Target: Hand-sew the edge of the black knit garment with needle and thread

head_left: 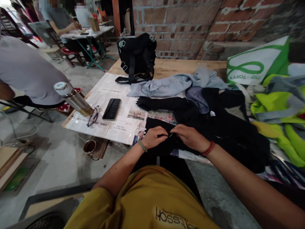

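A black garment (228,127) with a small white logo is spread over the near right part of the table. My left hand (154,136), wearing a green bead bracelet, is closed in a pinch on the garment's black cloth near the table's front edge. Facing it, my right hand (192,137), with a red bead bracelet, pinches at the same cloth. Between the two sets of fingertips shows a thin shiny needle-like sliver (171,135); its ends are too small to make out. The cloth under my palms is partly hidden.
Newspaper (119,130) covers the table's left part, bearing a phone (111,109), glasses (93,116) and a steel flask (73,99). Behind are a black bag (137,57) and grey cloth (164,85). Yellow-green clothing (276,105) and a green-white bag (257,65) lie right. A person sits left.
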A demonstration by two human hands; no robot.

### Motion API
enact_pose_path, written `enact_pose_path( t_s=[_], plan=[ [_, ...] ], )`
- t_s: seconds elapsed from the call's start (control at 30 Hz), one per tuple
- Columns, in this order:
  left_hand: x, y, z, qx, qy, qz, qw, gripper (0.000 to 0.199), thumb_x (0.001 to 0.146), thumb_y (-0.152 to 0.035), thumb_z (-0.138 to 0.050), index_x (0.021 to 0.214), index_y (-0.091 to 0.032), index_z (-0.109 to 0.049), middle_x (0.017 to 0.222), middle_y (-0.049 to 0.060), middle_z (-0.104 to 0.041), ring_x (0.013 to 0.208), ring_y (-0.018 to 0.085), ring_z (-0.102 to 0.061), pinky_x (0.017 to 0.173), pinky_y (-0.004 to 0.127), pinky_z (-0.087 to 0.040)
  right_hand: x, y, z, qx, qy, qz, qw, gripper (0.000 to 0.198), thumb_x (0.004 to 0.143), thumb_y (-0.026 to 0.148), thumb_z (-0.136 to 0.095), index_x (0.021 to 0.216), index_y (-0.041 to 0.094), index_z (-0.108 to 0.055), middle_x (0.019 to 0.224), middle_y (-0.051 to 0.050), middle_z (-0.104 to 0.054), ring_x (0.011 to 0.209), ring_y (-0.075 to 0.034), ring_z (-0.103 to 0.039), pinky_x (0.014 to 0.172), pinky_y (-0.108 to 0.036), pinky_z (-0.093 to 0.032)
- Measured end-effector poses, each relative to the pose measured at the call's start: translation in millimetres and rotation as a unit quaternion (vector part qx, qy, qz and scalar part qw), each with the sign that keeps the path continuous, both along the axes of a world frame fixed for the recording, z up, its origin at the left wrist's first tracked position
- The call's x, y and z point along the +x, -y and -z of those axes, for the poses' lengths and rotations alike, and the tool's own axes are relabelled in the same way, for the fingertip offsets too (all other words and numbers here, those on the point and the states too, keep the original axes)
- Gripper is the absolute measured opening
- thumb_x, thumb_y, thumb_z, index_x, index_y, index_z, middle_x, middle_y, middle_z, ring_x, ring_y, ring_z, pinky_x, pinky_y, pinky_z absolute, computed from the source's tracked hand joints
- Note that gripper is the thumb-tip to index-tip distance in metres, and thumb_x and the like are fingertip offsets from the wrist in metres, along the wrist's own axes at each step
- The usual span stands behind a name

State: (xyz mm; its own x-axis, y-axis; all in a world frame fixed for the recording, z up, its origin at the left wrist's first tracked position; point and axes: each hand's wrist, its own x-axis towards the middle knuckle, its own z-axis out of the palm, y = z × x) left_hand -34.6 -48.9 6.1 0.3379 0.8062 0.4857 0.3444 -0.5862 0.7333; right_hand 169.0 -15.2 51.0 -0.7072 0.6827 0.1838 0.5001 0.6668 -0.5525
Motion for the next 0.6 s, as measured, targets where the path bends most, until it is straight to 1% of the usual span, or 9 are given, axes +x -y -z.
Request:
enact_pose_path(
  t_s=[0.07,0.13,0.2,0.23,0.3,0.37,0.43,0.5,0.6],
  plan=[
    [-0.2,0.0,0.3,0.004,0.0,0.003,1.0,0.01,0.079,-0.013,-0.059,0.082,-0.015,-0.068,0.082,0.005,-0.067,0.08,0.012,-0.061,0.077,0.023,-0.05,-3.8,0.6,-5.7,-0.091,-0.044,0.048,0.994,0.024,0.082,0.017,-0.044,0.092,0.02,-0.065,0.078,-0.004,-0.063,0.065,-0.012,-0.06,0.065,-0.025,-0.047],
    [-0.4,-0.1,0.3,0.008,0.0,0.007,1.0,0.01,0.08,-0.014,-0.059,0.083,-0.015,-0.068,0.083,0.005,-0.067,0.081,0.012,-0.061,0.077,0.023,-0.05,-9.6,0.9,-11.1,-0.214,-0.091,0.107,0.967,0.021,0.078,0.021,-0.05,0.095,0.019,-0.062,0.073,-0.001,-0.063,0.053,-0.01,-0.057,0.056,-0.024,-0.045],
    [-0.6,0.0,0.1,0.01,0.0,0.013,1.0,0.01,0.081,-0.015,-0.058,0.084,-0.015,-0.068,0.083,0.005,-0.067,0.08,0.013,-0.061,0.077,0.023,-0.05,-16.2,0.9,-15.0,-0.332,-0.137,0.161,0.919,0.028,0.072,0.021,-0.057,0.1,0.018,-0.058,0.071,0.0,-0.064,0.045,-0.008,-0.054,0.045,-0.021,-0.039],
    [-0.6,0.1,0.0,0.012,0.001,0.015,1.0,0.01,0.082,-0.016,-0.057,0.084,-0.015,-0.068,0.083,0.005,-0.067,0.08,0.012,-0.061,0.076,0.023,-0.05,-19.3,0.8,-16.2,-0.379,-0.156,0.184,0.893,0.031,0.07,0.021,-0.059,0.101,0.018,-0.056,0.07,0.001,-0.065,0.043,-0.008,-0.053,0.041,-0.02,-0.034],
    [-0.6,0.4,0.2,0.016,0.003,0.015,1.0,0.011,0.083,-0.017,-0.057,0.084,-0.015,-0.067,0.082,0.005,-0.067,0.079,0.012,-0.061,0.075,0.023,-0.05,-24.6,0.6,-16.9,-0.447,-0.179,0.214,0.85,0.029,0.067,0.023,-0.063,0.095,0.017,-0.055,0.069,-0.001,-0.065,0.04,-0.008,-0.052,0.036,-0.018,-0.026],
    [-0.6,0.8,0.8,0.019,0.0,0.012,1.0,0.011,0.083,-0.018,-0.057,0.085,-0.015,-0.067,0.081,0.005,-0.067,0.077,0.012,-0.061,0.074,0.023,-0.05,-28.2,0.6,-15.6,-0.485,-0.186,0.23,0.823,0.022,0.068,0.028,-0.064,0.083,0.016,-0.054,0.071,-0.003,-0.066,0.039,-0.006,-0.051,0.035,-0.017,-0.023],
    [-0.8,1.0,1.8,0.021,-0.009,0.009,1.0,0.012,0.084,-0.018,-0.056,0.086,-0.015,-0.067,0.081,0.005,-0.067,0.078,0.012,-0.061,0.074,0.023,-0.05,-30.1,0.5,-13.0,-0.494,-0.182,0.233,0.818,0.021,0.07,0.032,-0.064,0.075,0.016,-0.052,0.073,-0.003,-0.066,0.039,-0.005,-0.049,0.034,-0.017,-0.02],
    [-1.0,1.1,2.5,0.023,-0.021,0.007,0.999,0.012,0.084,-0.017,-0.055,0.087,-0.015,-0.067,0.083,0.006,-0.067,0.079,0.013,-0.061,0.076,0.024,-0.05,-31.4,0.3,-9.9,-0.472,-0.169,0.238,0.832,0.02,0.072,0.034,-0.061,0.071,0.017,-0.051,0.065,0.0,-0.061,0.037,-0.004,-0.045,0.034,-0.017,-0.019],
    [-1.4,1.3,2.6,0.025,-0.03,0.001,0.999,0.013,0.084,-0.016,-0.054,0.087,-0.015,-0.066,0.085,0.006,-0.067,0.081,0.013,-0.061,0.077,0.024,-0.05,-33.4,-0.8,-5.2,-0.427,-0.131,0.258,0.857,0.021,0.075,0.033,-0.056,0.064,0.018,-0.047,0.048,0.007,-0.044,0.034,-0.003,-0.034,0.035,-0.018,-0.02]
  ],
)
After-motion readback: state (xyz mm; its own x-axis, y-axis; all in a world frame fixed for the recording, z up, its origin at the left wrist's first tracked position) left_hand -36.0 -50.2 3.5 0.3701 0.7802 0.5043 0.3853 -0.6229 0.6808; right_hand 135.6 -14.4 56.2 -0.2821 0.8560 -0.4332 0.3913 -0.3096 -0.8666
